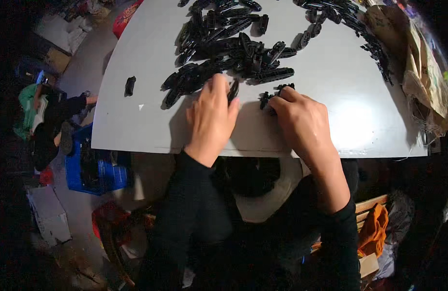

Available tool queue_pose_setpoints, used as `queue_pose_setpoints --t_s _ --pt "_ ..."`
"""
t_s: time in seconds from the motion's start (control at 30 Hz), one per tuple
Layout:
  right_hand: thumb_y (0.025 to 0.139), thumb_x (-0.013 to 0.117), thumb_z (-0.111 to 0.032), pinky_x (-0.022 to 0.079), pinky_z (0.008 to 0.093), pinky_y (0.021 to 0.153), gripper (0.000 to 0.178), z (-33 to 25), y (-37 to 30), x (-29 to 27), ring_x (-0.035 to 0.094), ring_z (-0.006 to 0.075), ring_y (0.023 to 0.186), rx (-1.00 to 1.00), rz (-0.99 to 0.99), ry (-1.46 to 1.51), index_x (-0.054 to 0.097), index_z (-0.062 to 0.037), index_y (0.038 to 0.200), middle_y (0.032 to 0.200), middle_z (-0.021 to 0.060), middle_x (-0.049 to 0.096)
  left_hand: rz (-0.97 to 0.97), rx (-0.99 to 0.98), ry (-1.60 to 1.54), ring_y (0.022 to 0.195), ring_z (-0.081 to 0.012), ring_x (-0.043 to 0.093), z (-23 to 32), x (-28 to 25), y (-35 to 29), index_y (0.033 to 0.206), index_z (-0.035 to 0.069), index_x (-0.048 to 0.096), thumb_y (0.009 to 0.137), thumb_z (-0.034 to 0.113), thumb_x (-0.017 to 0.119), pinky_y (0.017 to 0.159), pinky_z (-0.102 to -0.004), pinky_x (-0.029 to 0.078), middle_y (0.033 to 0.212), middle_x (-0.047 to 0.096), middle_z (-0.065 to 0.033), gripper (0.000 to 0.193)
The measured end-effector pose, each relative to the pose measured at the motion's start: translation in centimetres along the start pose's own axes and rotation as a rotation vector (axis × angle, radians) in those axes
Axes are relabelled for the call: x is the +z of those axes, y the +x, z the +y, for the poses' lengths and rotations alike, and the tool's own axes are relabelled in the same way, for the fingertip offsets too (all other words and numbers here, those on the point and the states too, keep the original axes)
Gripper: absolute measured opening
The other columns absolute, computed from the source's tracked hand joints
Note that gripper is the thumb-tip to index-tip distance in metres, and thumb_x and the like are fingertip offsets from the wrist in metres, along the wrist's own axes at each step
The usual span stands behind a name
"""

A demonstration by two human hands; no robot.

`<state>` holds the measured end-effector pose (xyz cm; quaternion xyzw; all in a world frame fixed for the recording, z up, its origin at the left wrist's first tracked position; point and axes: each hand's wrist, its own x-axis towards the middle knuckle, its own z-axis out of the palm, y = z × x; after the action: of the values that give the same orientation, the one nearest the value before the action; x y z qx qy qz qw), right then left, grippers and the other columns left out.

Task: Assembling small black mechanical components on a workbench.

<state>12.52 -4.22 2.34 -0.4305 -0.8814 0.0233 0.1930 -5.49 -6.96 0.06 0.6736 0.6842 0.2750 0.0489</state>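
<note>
Between the thumb and fingers of my left hand is a long, narrow black plastic part, held at the near edge of a large heap of similar black plastic parts. My right hand is closed, its fingertips down on a little cluster of small jagged black pieces on the white tabletop. The fingers partly cover that cluster, so how many pieces they grip is hidden.
One black part lies alone at the left. More small black pieces trail along the right, beside a woven sack. A blue crate stands below the table's left side, near another person's arm. Orange cloth hangs lower right.
</note>
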Motion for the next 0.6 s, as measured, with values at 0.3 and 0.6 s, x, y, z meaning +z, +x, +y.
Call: queue_pose_setpoints --t_s 0.3,0.6 --pt "0.076 0.064 -0.004 0.046 0.0260 0.056 0.007 -1.9 -1.3 0.1 0.058 0.0151 0.063 0.096 0.197 0.509 0.059 -0.0023 0.081 0.073 0.0027 0.058 -0.206 -0.361 -1.147 0.067 -0.0043 0.050 1.1 -2.5 -4.0 0.117 0.002 0.047 0.093 0.017 0.048 0.059 -0.0182 0.041 0.078 0.055 0.0009 0.029" --pt "0.079 0.059 -0.001 0.045 0.0199 0.055 0.008 -4.0 -3.5 -1.1 0.054 0.0065 0.064 0.458 -0.134 1.399 0.055 0.0018 0.085 0.076 0.0028 0.058 -0.314 -0.248 -1.056 0.115 -0.0203 0.044 2.2 -2.3 -5.3 0.137 -0.002 0.024 0.097 0.025 0.035 0.096 -0.0307 0.034 0.126 0.044 -0.0162 0.049"
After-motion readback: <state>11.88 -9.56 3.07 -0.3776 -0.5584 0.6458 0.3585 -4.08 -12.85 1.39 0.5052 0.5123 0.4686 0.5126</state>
